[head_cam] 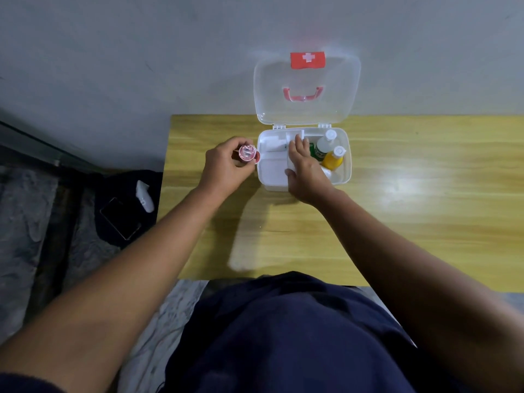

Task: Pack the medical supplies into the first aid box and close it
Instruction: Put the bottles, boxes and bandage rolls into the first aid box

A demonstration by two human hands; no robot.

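Your left hand [226, 163] is gripping a small roll [247, 153] just left of the open box [347, 165], while your right hand [304, 168] is resting loosely inside.

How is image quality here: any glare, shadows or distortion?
Head view: glare patch on the table right of the first aid box; soft shadow under the left hand; wide-angle stretching of the forearms at the edges; centre reasonably sharp.

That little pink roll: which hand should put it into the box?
Left, probably. The left hand already grips the pink roll beside the first aid box, near its white compartments; the right hand is busy inside.
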